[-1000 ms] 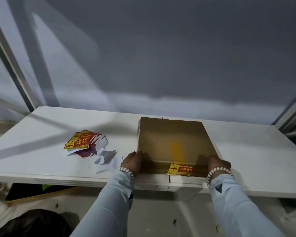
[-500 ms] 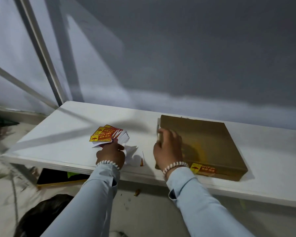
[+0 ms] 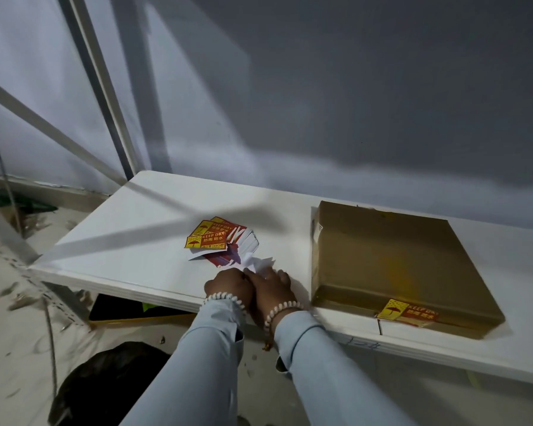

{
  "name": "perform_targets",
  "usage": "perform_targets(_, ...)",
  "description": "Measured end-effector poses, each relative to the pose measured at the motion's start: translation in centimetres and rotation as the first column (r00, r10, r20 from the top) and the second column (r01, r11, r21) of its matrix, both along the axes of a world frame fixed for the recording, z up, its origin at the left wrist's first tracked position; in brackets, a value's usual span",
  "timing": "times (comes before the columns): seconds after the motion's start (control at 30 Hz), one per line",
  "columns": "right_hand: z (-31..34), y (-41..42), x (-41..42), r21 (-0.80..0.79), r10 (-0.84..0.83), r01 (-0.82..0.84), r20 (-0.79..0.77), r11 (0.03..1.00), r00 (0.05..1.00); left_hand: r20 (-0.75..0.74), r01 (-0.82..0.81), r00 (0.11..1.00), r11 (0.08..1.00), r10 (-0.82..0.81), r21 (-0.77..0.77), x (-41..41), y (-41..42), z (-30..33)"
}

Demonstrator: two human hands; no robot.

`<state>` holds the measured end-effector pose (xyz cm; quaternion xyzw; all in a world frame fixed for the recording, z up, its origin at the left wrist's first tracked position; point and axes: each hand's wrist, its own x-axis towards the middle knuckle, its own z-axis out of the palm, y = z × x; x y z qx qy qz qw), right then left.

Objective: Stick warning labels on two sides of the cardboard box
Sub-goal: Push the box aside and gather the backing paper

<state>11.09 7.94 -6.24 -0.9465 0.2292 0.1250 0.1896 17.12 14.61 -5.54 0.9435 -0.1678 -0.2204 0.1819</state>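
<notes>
A flat brown cardboard box [image 3: 385, 265] lies on the white table [image 3: 130, 241], right of centre. One red and yellow KEEP DRY label [image 3: 408, 312] is stuck on the box's near side. A fanned stack of the same labels [image 3: 213, 238] lies to the left of the box. My left hand [image 3: 228, 285] and my right hand [image 3: 270, 287] are side by side at the table's near edge, just below the stack. Both press on crumpled white backing papers [image 3: 256, 264]. Whether either hand grips a paper is hidden by the fingers.
A grey wall [image 3: 351, 103] rises behind the table. White metal frame bars [image 3: 102, 87] stand at the left. Below the table's edge are a dark rounded object [image 3: 105, 385] and a black and yellow thing [image 3: 130, 312] on a littered floor.
My right hand has left the box and moved left to join my left hand at the white papers. The view has swung left, so the box now sits further right.
</notes>
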Motion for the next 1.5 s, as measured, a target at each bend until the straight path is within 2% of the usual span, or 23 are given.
perform_targets(0.13,-1.3,0.2,1.0,-0.080,-0.011,0.011,-0.001,0.997,1.000,0.019,-0.001,1.000,1.000,0.001,-0.025,0.5,0.0,-0.5)
perform_targets(0.23,-1.0,0.1,1.2,-0.059,-0.089,0.092,0.056,0.994,0.994,0.020,-0.046,0.999,0.991,0.049,-0.126,0.6,0.0,-0.5)
perform_targets(0.3,-0.2,-0.1,0.8,-0.002,-0.143,0.145,0.170,0.989,0.975,0.029,-0.124,0.990,0.961,0.135,-0.249,0.5,-0.2,-0.2)
perform_targets(0.37,0.7,-0.1,0.4,0.156,-0.249,0.208,0.318,0.966,0.915,0.024,-0.209,0.972,0.906,0.234,-0.367,0.5,-0.1,0.6)
perform_targets(0.43,1.7,0.3,-0.2,0.364,-0.409,0.258,0.437,0.895,0.801,-0.010,-0.288,0.948,0.843,0.319,-0.453,0.5,0.2,1.5)
perform_targets(0.5,2.9,0.8,-0.6,0.502,-0.535,0.278,0.491,0.819,0.687,-0.097,-0.352,0.927,0.756,0.361,-0.552,0.3,0.8,2.6)
perform_targets(0.6,4.8,1.5,-0.9,0.590,-0.614,0.258,0.549,0.765,0.567,-0.240,-0.411,0.907,0.613,0.345,-0.675,-0.2,1.8,4.2)
perform_targets(0.7,6.8,3.6,-1.2,0.589,-0.603,0.230,0.580,0.775,0.548,-0.402,-0.492,0.867,0.378,0.294,-0.784,-0.9,4.6,6.3)
perform_targets(0.73,7.1,4.9,-1.2,0.586,-0.584,0.211,0.572,0.782,0.576,-0.451,-0.525,0.847,0.299,0.283,-0.797,-1.0,6.1,6.4)
perform_targets(0.77,7.3,6.0,-1.0,0.589,-0.562,0.186,0.558,0.786,0.610,-0.470,-0.536,0.838,0.261,0.277,-0.803,-1.1,7.7,6.8)
perform_targets(0.83,7.3,8.2,-0.6,0.589,-0.470,0.110,0.503,0.801,0.725,-0.439,-0.517,0.848,0.280,0.296,-0.809,-1.4,11.1,6.8)
perform_targets(0.9,7.0,10.5,-0.2,0.545,-0.252,-0.024,0.426,0.838,0.869,-0.444,-0.523,0.844,0.274,0.301,-0.807,-2.0,15.3,6.0)
perform_targets(0.97,6.3,13.1,0.0,0.517,-0.006,-0.174,0.327,0.838,0.945,-0.495,-0.572,0.806,0.215,0.323,-0.791,-2.8,19.5,4.8)
perform_targets(1.07,5.3,16.8,0.8,0.539,0.196,-0.257,0.168,0.802,0.966,-0.601,-0.671,0.715,0.107,0.356,-0.734,-4.0,24.5,2.5)
perform_targets(1.17,4.4,19.9,2.7,0.450,0.418,-0.367,-0.014,0.814,0.909,-0.684,-0.749,0.618,0.027,0.386,-0.662,-4.5,28.3,-0.5)
perform_targets(1.23,3.9,21.7,4.0,0.389,0.488,-0.410,-0.123,0.825,0.864,-0.714,-0.787,0.557,-0.006,0.424,-0.617,-4.6,30.1,-2.3)
perform_targets(1.33,2.2,23.8,5.6,0.291,0.540,-0.466,-0.270,0.835,0.798,-0.717,-0.840,0.474,0.019,0.512,-0.542,-4.6,31.8,-5.1)
perform_targets(1.43,-0.7,25.8,6.2,0.244,0.537,-0.480,-0.307,0.842,0.786,-0.667,-0.863,0.483,0.180,0.567,-0.472,-4.6,32.4,-7.7)
perform_targets(1.5,-2.4,26.9,5.6,0.243,0.578,-0.524,-0.374,0.816,0.726,-0.623,-0.848,0.529,0.326,0.576,-0.418,-4.6,32.6,-9.8)
